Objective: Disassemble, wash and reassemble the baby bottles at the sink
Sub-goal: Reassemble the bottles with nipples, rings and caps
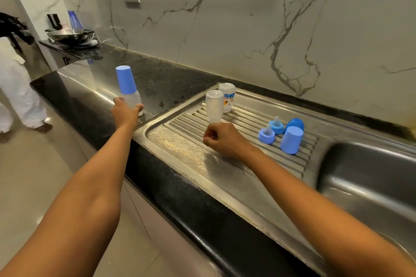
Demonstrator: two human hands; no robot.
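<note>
Capped bottle (129, 92) stood on black counter (171, 78) just left of drainboard (184, 141), left hand (125, 112) fingers curled round its body | right hand (221, 139) pinched inverted clear bottle body (215, 105) by the neck above drainboard | risk: wet neck could slip, toppling second body (227, 96) just behind.

Soft, even indoor light on a wide-angle view with bent edges.

The glossy marble wall (247, 36) mirrors pale ceiling-light streaks at 12 and 1 o'clock. A warm glow runs along its foot, and white glare sits on the black countertop (171, 78) at 10 o'clock. The steel drainboard (186, 148) shines dully at centre, and shadows are faint. The sink basin (371, 175) at 4 o'clock is smeared by blur, as is the white-clad person (15, 87) at 9 o'clock. The forearms (90, 198) stretch wide toward 7 and 5 o'clock.
</note>
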